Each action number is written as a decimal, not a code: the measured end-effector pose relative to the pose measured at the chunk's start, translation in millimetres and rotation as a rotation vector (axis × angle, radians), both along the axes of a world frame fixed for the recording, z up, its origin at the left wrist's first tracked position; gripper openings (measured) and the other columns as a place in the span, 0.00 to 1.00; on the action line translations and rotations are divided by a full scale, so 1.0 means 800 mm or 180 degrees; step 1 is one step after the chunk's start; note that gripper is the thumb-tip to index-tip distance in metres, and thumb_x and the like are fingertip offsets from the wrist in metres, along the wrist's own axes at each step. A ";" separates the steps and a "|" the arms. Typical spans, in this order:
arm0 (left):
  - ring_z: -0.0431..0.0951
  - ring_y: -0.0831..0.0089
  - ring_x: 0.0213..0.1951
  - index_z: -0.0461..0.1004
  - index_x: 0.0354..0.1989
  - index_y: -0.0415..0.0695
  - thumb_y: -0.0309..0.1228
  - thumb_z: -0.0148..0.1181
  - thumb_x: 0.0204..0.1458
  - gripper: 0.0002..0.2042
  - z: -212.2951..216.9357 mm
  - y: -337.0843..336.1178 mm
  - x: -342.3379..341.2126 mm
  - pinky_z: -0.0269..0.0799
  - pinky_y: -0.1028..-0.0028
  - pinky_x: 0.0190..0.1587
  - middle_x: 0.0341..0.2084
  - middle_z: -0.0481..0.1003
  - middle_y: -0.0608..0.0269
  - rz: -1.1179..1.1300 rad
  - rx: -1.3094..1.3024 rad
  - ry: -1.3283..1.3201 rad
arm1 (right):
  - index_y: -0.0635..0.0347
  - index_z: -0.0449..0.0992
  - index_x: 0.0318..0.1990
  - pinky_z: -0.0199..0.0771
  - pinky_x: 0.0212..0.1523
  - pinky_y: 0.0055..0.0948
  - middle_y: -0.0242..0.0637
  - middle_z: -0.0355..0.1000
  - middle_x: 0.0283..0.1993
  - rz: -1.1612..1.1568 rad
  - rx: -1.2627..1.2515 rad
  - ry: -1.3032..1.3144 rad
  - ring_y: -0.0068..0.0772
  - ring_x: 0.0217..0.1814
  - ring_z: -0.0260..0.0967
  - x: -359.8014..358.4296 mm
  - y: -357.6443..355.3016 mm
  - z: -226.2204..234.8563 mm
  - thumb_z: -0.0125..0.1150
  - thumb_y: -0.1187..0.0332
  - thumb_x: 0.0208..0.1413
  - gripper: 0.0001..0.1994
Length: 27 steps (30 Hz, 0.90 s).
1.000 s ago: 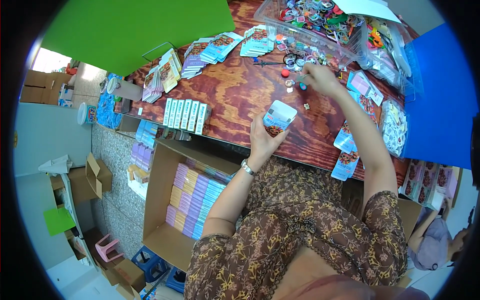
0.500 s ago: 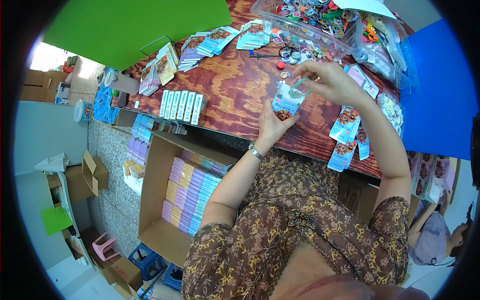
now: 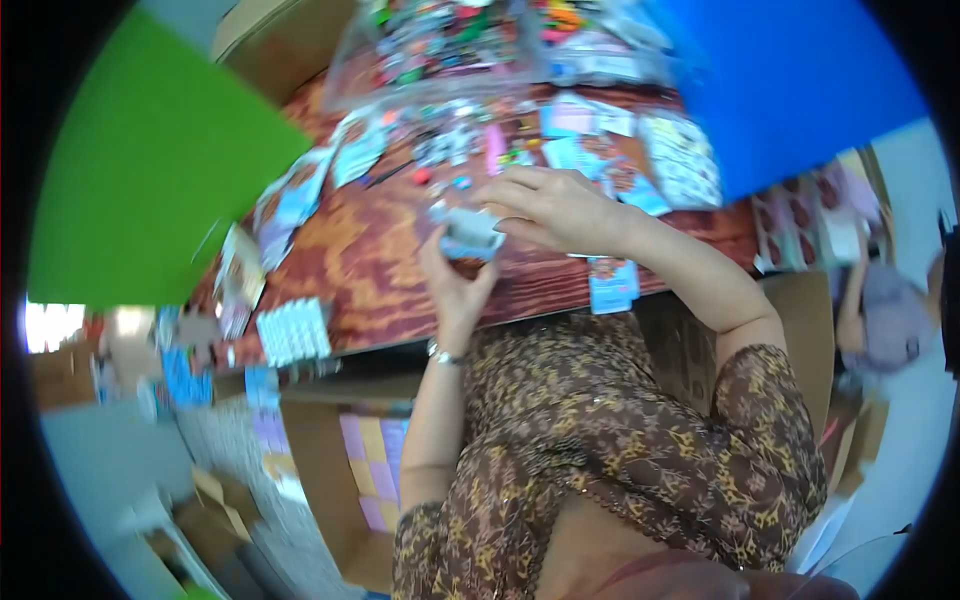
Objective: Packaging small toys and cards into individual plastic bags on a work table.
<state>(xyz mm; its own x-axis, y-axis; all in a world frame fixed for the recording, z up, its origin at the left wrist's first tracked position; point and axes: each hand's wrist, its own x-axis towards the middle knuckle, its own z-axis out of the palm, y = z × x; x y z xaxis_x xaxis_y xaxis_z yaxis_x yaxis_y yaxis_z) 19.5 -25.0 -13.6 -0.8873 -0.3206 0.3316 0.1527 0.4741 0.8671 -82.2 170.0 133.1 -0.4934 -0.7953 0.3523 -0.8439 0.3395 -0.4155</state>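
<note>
Evidently, left hand [image 3: 460,298] holds printed box [image 3: 470,243] (illegible).

Remotely, I have my left hand [image 3: 458,290] in a curved grip, thumb opposing fingers; left forearm [image 3: 434,425] steep. My right hand [image 3: 562,214] just beyond, back upward, fingers bent; right forearm [image 3: 695,268] slanting inward.

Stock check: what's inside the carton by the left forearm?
Rows of purple and yellow packs show inside the carton; whatever lies beneath them or behind the left forearm is hidden.
</note>
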 end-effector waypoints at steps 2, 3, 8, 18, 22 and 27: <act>0.69 0.55 0.55 0.64 0.61 0.36 0.30 0.75 0.40 0.38 0.003 0.004 0.000 0.67 0.61 0.57 0.51 0.69 0.49 -0.0131 -0.0018 -0.0116 | 0.53 0.75 0.55 0.79 0.44 0.39 0.40 0.77 0.44 -0.0413 -0.0110 -0.0103 0.46 0.46 0.77 -0.006 0.059 -0.006 0.66 0.67 0.57 0.18; 0.69 0.55 0.55 0.64 0.61 0.36 0.30 0.75 0.40 0.37 0.008 0.009 -0.001 0.67 0.61 0.57 0.51 0.69 0.49 -0.0171 0.0030 -0.0184 | 0.55 0.77 0.53 0.79 0.43 0.38 0.40 0.77 0.43 -0.0894 0.0050 -0.0074 0.43 0.45 0.78 -0.011 0.101 -0.009 0.65 0.69 0.58 0.15; 0.70 0.54 0.52 0.63 0.63 0.37 0.30 0.76 0.40 0.39 -0.002 0.028 -0.015 0.68 0.59 0.55 0.50 0.69 0.50 -0.0308 0.0117 -0.0116 | 0.60 0.81 0.44 0.78 0.40 0.37 0.45 0.79 0.39 -0.2755 0.0592 -0.0019 0.46 0.41 0.79 -0.060 0.309 -0.057 0.63 0.72 0.57 0.08; 0.73 0.55 0.50 0.64 0.61 0.37 0.32 0.77 0.40 0.38 0.006 0.053 -0.013 0.70 0.60 0.53 0.48 0.71 0.51 -0.0617 -0.0013 -0.0497 | 0.57 0.82 0.48 0.76 0.45 0.43 0.47 0.79 0.42 -0.3290 0.0362 -0.0150 0.49 0.43 0.78 -0.142 0.344 -0.158 0.65 0.63 0.55 0.15; 0.73 0.65 0.47 0.63 0.61 0.38 0.29 0.77 0.41 0.37 0.005 0.049 -0.009 0.71 0.66 0.50 0.46 0.72 0.57 -0.0564 -0.0248 -0.0389 | 0.55 0.82 0.42 0.76 0.48 0.44 0.42 0.78 0.46 -0.3216 0.1061 -0.0009 0.47 0.50 0.75 -0.141 0.320 -0.160 0.67 0.59 0.54 0.13; 0.75 0.75 0.42 0.62 0.61 0.37 0.26 0.77 0.43 0.36 0.002 0.053 -0.010 0.74 0.74 0.45 0.44 0.73 0.63 -0.0586 -0.0512 -0.0288 | 0.52 0.81 0.37 0.76 0.49 0.42 0.36 0.76 0.49 -0.3189 0.1479 0.0233 0.44 0.55 0.71 -0.131 0.325 -0.166 0.61 0.63 0.57 0.06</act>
<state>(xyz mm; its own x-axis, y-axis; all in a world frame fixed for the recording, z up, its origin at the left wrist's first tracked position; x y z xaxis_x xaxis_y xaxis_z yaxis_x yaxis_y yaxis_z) 11.2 17.1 -12.0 -0.9542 -0.1005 0.2819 0.1745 0.5784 0.7969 -186.9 430.0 0.2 -0.9779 -0.1099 0.1777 -0.1171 0.9927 -0.0305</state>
